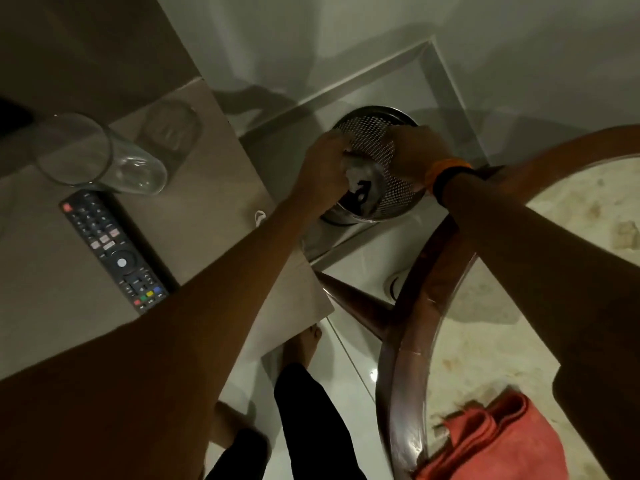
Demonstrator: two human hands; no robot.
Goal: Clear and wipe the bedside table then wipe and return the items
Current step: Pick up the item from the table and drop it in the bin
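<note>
A perforated metal bin [375, 147] is held tilted above the white floor, between the two tables. My right hand [420, 155] grips its far rim. My left hand [327, 168] reaches into its mouth, fingers closed on a pale crumpled scrap [351, 173]; what the scrap is I cannot tell. On the grey bedside table [207, 216] at the left stand an empty drinking glass [104, 154] and a black remote control [112, 251]. A folded red cloth [491, 441] lies on the round table at the lower right.
The round table [408, 327] has a dark wooden rim and a pale stone top. A small white object [259, 216] sits at the bedside table's right edge. My bare feet [301, 344] stand on the glossy white floor between the tables.
</note>
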